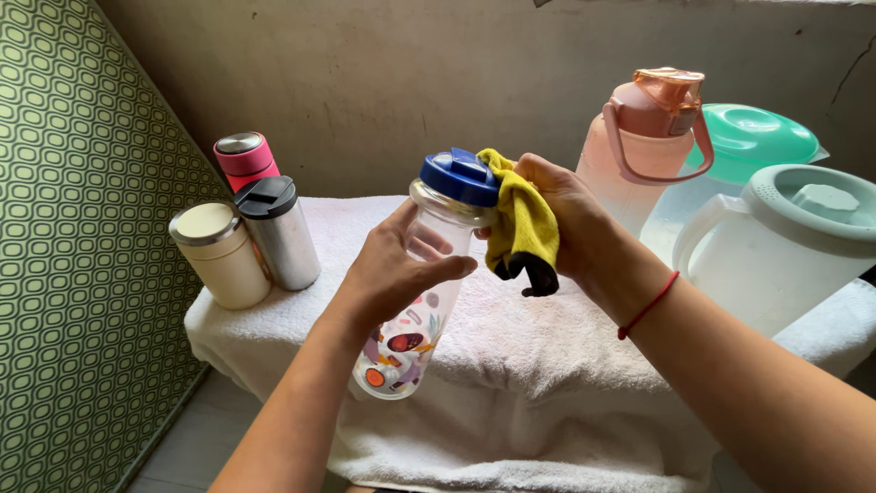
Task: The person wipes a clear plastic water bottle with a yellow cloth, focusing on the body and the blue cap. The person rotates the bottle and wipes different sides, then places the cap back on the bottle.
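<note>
Over the white towel (547, 365), your left hand (392, 274) wraps the clear bottle (415, 329), tilted above the towel's front edge, while your right hand (566, 215) pinches the yellow cloth (522, 224) against its blue cap (461, 176): grip firmly, wiping around the rim.

A bare grey-brown wall (383, 82), scuffed and stained, fills the top of the frame. Along the left edge leans a green panel (82, 256) with a repeating oval pattern. At the lower left lies pale grey floor (196, 447). Daylight is soft and even.
</note>
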